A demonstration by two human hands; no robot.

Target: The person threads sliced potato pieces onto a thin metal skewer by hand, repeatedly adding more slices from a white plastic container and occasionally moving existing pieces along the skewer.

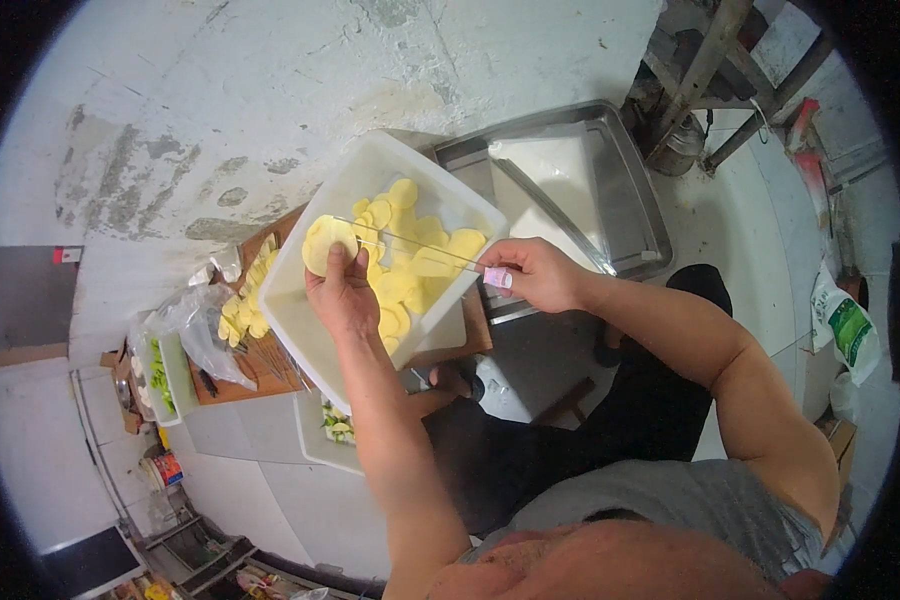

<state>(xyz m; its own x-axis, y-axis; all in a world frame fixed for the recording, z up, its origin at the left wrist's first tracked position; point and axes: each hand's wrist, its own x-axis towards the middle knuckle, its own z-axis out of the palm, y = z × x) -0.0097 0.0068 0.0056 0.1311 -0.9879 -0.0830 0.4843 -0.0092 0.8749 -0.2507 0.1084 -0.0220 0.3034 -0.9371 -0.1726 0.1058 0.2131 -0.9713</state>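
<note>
My left hand (343, 296) holds round, pale yellow slices (319, 244), likely potato, between thumb and fingers above the left side of a white plastic bin (300, 322). Gripped in my right hand (536, 274) is a thin metal skewer (412, 241), seemingly two-pronged, which reaches leftward to the held slices. Whether its tips pierce them is too fine to tell. A pink and white wrap (498, 277) sits around a finger of my right hand. Inside the bin lie many loose yellow slices (401, 281).
A metal tray (637, 202) to the right bears a white plastic-wrapped block and a bundle of skewers (551, 210). Left of the bin, skewered slices (251, 300) and a clear plastic bag (214, 330) rest on a wooden board (232, 386). Further left stands a container of green pieces (165, 375).
</note>
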